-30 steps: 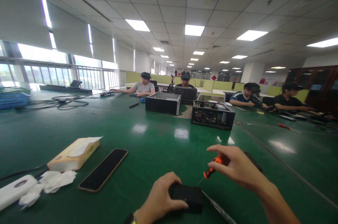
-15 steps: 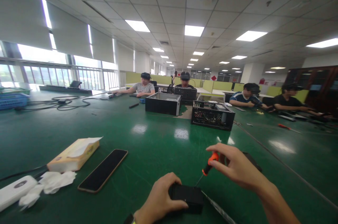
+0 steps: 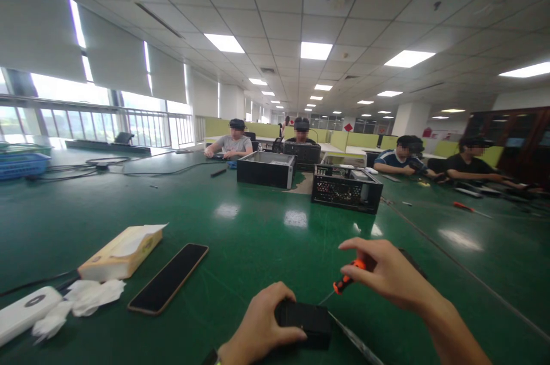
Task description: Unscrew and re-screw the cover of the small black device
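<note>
My left hand (image 3: 263, 324) is closed around the left end of a small black box (image 3: 310, 320), which lies on the green table near its front edge. Between the thumb and fingers of my right hand (image 3: 387, 273) is an orange-and-black screwdriver (image 3: 349, 278). Its thin shaft slants down to the left, with the tip by the back right edge of the box; whether it touches a screw I cannot make out. A long, slim, greyish object (image 3: 356, 340) lies against the box's right side. A dark flat piece (image 3: 413, 263) is partly hidden behind my right hand.
To my left are a phone (image 3: 169, 279), a tissue pack (image 3: 124, 253), crumpled tissues (image 3: 92, 296) and a white device (image 3: 28, 313). Two open computer cases (image 3: 264, 170) (image 3: 346, 190) stand farther back. A red screwdriver (image 3: 470, 209) lies at right. Several people sit across the table.
The screwdriver's handle has tipped lower and to the right, along with my right hand. My left hand and the box stay put. Across the table, one person's outstretched arm has drawn in.
</note>
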`<action>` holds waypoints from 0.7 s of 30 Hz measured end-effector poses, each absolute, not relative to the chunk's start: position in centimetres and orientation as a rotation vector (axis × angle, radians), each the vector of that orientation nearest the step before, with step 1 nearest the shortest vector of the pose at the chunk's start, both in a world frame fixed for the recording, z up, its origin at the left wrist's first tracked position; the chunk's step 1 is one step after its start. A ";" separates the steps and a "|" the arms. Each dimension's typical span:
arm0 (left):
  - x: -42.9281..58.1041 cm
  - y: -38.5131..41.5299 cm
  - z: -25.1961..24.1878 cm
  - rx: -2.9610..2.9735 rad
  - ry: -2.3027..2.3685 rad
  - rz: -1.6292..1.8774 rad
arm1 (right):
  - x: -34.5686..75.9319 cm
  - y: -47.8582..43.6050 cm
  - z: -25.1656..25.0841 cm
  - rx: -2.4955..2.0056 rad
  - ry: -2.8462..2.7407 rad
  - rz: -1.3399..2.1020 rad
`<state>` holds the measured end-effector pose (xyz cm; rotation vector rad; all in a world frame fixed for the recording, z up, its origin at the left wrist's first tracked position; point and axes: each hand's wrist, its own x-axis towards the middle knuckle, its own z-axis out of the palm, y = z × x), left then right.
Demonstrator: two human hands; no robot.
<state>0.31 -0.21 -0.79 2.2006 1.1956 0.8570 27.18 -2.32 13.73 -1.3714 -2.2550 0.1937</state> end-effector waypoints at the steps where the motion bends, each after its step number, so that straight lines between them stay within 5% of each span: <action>1: 0.3 -0.2 -0.8 2.202 1.194 0.859 | 27.2 -2.3 13.7 -1.396 -2.253 0.182; 21: 0.3 -0.2 -0.7 2.208 1.185 0.856 | 27.2 -2.2 13.7 -1.403 -2.249 0.189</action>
